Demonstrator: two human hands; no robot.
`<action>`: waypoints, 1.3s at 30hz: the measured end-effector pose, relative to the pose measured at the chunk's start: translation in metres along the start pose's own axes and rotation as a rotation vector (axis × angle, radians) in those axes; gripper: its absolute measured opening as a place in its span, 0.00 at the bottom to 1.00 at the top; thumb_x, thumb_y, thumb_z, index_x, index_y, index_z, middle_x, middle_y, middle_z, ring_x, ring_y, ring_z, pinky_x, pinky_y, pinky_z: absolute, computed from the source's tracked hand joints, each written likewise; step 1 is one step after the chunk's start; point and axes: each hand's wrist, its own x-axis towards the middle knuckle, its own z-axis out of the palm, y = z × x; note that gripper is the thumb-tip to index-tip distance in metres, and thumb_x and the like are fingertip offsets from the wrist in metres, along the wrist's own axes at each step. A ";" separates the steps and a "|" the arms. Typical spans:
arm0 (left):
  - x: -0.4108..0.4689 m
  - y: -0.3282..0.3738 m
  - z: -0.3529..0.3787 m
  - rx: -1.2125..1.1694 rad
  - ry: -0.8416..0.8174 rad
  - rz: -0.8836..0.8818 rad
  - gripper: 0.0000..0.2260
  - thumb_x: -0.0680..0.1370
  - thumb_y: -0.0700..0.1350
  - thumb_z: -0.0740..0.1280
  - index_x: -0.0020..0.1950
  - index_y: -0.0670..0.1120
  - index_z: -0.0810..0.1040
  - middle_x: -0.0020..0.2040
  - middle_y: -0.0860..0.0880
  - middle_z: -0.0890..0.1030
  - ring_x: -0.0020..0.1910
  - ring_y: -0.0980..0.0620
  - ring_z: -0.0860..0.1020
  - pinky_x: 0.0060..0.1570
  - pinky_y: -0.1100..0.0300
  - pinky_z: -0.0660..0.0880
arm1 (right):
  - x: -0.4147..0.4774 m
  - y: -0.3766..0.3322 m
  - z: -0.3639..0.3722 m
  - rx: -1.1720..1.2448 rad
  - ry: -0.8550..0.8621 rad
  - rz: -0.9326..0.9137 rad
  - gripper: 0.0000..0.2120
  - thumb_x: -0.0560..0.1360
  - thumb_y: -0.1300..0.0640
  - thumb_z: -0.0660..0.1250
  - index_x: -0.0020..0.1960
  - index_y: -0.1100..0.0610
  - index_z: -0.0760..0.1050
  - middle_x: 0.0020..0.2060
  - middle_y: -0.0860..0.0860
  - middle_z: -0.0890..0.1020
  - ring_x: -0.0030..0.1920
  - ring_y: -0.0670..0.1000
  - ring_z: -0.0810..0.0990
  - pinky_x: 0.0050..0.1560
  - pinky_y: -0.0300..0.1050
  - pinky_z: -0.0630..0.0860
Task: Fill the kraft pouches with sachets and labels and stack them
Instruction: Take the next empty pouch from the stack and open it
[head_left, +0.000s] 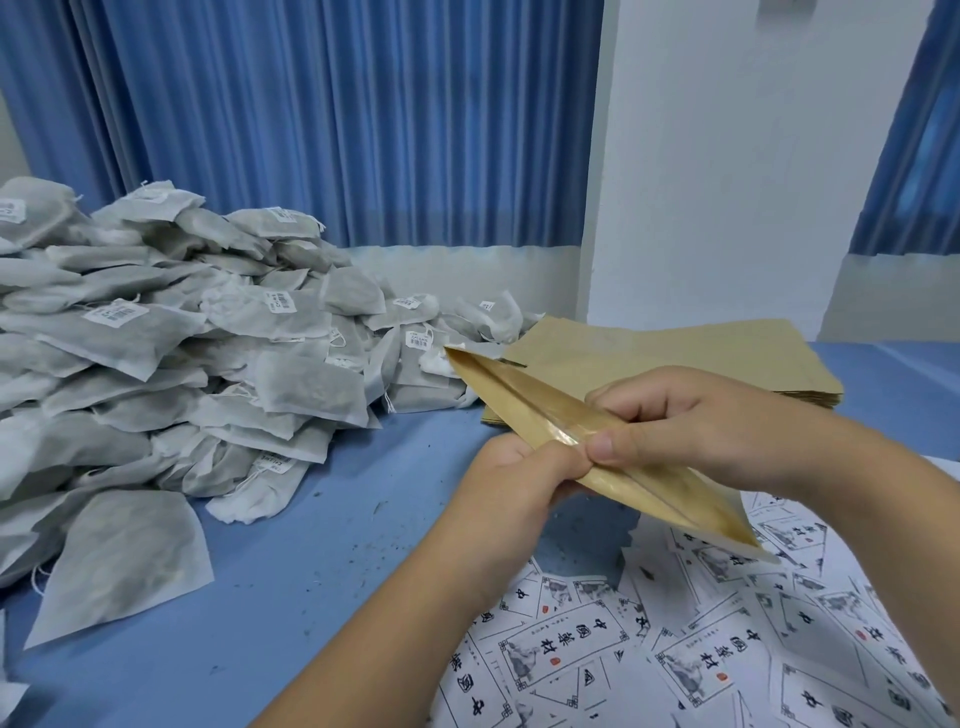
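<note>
While both hands pinch one kraft pouch (519, 397) edge-on, the left hand (511, 478) grips it from below and the right hand (691, 423) curls over it from above, with the two thumbs almost touching on the near face. The pouch hangs in the air above the table (311, 571), slanting from ten o'clock to four o'clock.

The main risk is at that pinch. If the thumbs drag both paper faces together, the mouth will not part. A hard pull could crease the pouch or tear its side seam.

The far tip of the pouch points at the heap of sachets (182, 338), which lies at nine to ten o'clock of the hands. A careless swing could knock loose bags down its slope. The printed labels (701, 654) lie scattered at five o'clock under the right forearm, and a sweep of that arm could push some off the table.

Whether anything is already inside the pouch cannot be told, since it shows only its edge. The left fingers are hidden beneath it. The flat stack of pouches (675, 358) at one o'clock is possibly a thick one, but its depth is unclear. The heap and the labels are cut off by the frame, and the sachet stickers are too small to read.
</note>
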 end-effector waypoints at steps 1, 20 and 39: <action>0.000 0.000 0.000 0.003 0.000 -0.001 0.15 0.64 0.49 0.67 0.45 0.41 0.81 0.45 0.46 0.82 0.50 0.51 0.80 0.59 0.55 0.76 | 0.000 0.001 0.000 0.017 -0.003 0.003 0.21 0.71 0.50 0.67 0.43 0.71 0.74 0.38 0.68 0.71 0.38 0.53 0.68 0.42 0.49 0.64; -0.007 0.017 0.013 0.042 0.227 -0.179 0.18 0.77 0.36 0.57 0.39 0.54 0.82 0.36 0.47 0.84 0.33 0.50 0.83 0.34 0.50 0.81 | 0.009 -0.042 0.043 -0.944 0.224 -0.104 0.12 0.69 0.60 0.62 0.30 0.54 0.61 0.38 0.51 0.73 0.39 0.55 0.74 0.38 0.50 0.74; -0.003 0.008 -0.011 -0.261 0.609 -0.203 0.18 0.74 0.30 0.55 0.54 0.47 0.77 0.39 0.45 0.84 0.31 0.49 0.82 0.29 0.58 0.77 | 0.007 -0.046 0.033 -0.653 0.469 -0.055 0.20 0.70 0.66 0.62 0.52 0.44 0.80 0.31 0.37 0.67 0.36 0.34 0.69 0.38 0.26 0.64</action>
